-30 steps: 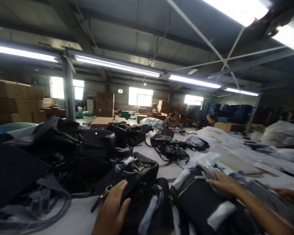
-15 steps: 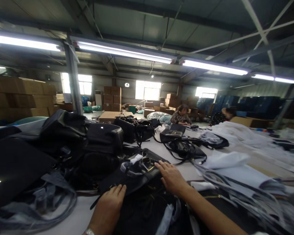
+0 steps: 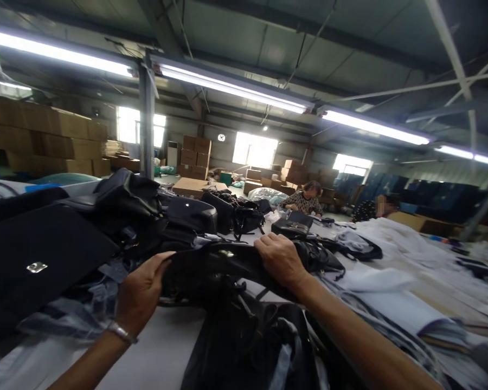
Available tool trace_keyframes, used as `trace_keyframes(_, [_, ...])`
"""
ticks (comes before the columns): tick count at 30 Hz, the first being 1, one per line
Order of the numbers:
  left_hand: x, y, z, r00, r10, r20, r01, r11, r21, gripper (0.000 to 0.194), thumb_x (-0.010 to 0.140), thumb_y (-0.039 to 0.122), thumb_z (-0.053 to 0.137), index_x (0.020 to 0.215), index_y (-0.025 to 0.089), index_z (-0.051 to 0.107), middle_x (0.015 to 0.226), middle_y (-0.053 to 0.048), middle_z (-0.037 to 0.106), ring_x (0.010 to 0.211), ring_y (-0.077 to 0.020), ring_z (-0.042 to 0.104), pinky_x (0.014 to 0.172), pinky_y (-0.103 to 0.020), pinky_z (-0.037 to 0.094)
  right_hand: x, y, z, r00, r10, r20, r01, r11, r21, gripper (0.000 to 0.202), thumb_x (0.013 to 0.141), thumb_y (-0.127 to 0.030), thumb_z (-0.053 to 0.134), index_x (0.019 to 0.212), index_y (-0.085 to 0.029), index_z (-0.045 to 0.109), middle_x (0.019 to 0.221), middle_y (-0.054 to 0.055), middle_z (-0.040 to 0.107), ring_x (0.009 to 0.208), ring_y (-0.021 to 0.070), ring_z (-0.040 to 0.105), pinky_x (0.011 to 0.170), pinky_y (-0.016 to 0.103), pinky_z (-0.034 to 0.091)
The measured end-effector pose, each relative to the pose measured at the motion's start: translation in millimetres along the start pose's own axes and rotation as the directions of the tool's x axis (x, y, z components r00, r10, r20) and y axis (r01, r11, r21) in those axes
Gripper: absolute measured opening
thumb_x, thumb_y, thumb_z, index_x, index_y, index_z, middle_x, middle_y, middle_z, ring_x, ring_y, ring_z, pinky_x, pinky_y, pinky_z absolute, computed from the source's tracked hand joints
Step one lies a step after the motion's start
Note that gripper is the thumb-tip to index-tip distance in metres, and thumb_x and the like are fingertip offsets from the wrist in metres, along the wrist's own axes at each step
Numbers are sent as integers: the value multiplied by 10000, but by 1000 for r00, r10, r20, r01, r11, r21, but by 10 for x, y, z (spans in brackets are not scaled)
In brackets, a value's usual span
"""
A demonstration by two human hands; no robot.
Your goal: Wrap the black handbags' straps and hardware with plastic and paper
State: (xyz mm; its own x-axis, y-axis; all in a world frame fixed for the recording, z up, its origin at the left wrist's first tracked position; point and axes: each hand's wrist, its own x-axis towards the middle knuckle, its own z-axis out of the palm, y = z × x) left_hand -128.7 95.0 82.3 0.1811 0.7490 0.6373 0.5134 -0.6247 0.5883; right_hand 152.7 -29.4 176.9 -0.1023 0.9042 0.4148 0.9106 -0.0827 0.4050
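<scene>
A black bag is held up between my two hands, its upper edge bent and a small metal fitting near the middle. My left hand, with a bracelet at the wrist, pinches the bag's left end. Closed over its right part is my right hand. Below it another black bag with wrapped straps lies on the white table. To the left rests a large black flap bag with a metal clasp.
More black bags are piled at the back left. White wrapping sheets and pale straps cover the right side. Across the table sit one person in a patterned top and another in dark clothing. Stacked cartons stand behind.
Both hands have closed on the bag they were resting on and lifted its edge off the table. The view has shifted left and tilted.
</scene>
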Motion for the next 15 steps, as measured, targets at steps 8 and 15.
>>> trace_keyframes(8, [-1030,-313,-954,851,-357,385,477,832,-284,375,801,523,599,1001,217,687,965,-8,749,995,-295,653,821,-314,525,-80,-1777,-1164,958,-134,-253,173,975,137,177,949,-159,424,852,-184,571,830,79,591,770,239,530,648,353,398])
trace_keyframes(15, [-1474,-823,-1487,820,-469,328,558,532,-636,343,670,452,698,857,165,726,833,-76,756,849,-288,676,782,-391,556,-527,-3715,-1276,910,-239,340,82,905,417,243,871,-162,491,961,-50,687,831,222,655,716,315,622,533,424,490])
